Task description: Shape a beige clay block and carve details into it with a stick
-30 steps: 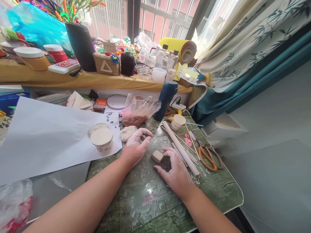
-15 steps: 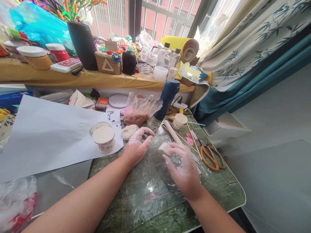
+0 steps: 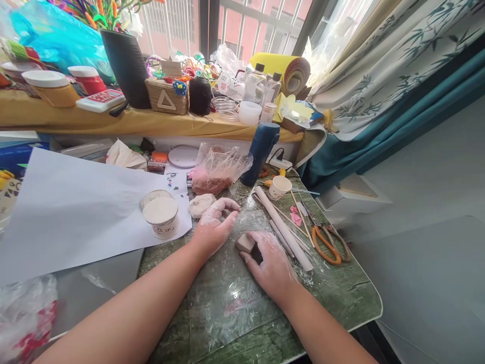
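My right hand (image 3: 271, 265) is closed around a small grey-beige block of clay (image 3: 245, 243), gripped between thumb and fingers low over the clear plastic sheet (image 3: 223, 308). Whether the block touches the sheet I cannot tell. My left hand (image 3: 217, 225), dusted with white powder, rests at the sheet's far left with its fingers curved and the thumb apart; nothing shows in it. Just behind it lies a pale lump of clay (image 3: 202, 206). A white rolling pin (image 3: 282, 227) lies to the right of my right hand, beside thin sticks (image 3: 281, 238).
Orange-handled scissors (image 3: 329, 245) and a paper cup (image 3: 280, 187) are on the right. A dark blue bottle (image 3: 260, 154) stands behind, next to a bag of reddish-brown material (image 3: 215, 177). Lidded paper cups (image 3: 162, 215) sit on white paper (image 3: 83, 212) at left.
My right hand has moved left and down with the clay block, nearer the plastic sheet, uncovering more of the rolling pin. My left hand has stayed in place.
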`<state>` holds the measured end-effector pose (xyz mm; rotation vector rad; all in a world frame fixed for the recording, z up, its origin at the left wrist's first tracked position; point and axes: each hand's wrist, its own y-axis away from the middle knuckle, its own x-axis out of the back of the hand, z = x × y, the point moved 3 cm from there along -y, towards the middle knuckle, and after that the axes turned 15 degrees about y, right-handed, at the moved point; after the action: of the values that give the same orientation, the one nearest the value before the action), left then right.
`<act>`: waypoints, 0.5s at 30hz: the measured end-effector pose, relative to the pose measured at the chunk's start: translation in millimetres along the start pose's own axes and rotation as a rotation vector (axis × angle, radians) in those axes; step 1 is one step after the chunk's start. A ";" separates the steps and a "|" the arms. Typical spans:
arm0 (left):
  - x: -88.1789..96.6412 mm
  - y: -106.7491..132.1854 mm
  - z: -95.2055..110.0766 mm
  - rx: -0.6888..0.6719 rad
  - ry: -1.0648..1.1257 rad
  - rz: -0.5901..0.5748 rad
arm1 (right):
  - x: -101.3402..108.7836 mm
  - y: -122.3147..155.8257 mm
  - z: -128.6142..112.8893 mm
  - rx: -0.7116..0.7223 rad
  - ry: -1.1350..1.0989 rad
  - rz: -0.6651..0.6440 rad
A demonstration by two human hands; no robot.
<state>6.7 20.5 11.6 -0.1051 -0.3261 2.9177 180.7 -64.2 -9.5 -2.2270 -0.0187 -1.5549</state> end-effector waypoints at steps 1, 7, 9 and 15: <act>0.0 0.4 0.8 -0.005 -0.005 -0.020 | 0.9 -0.2 0.6 0.006 -0.023 0.016; -7.9 7.4 6.4 0.020 -0.052 -0.339 | 19.5 1.5 5.3 -0.049 -0.140 0.321; -12.8 9.5 5.7 0.075 0.044 -0.410 | 25.8 2.2 4.3 -0.023 -0.151 0.419; -25.3 12.0 -2.8 0.376 0.488 -0.391 | 26.3 3.7 -3.2 0.116 -0.109 0.450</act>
<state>29.4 4.4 7.4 -0.6027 0.2526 2.4096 188.6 -74.6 13.8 -2.0429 0.3283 -1.1594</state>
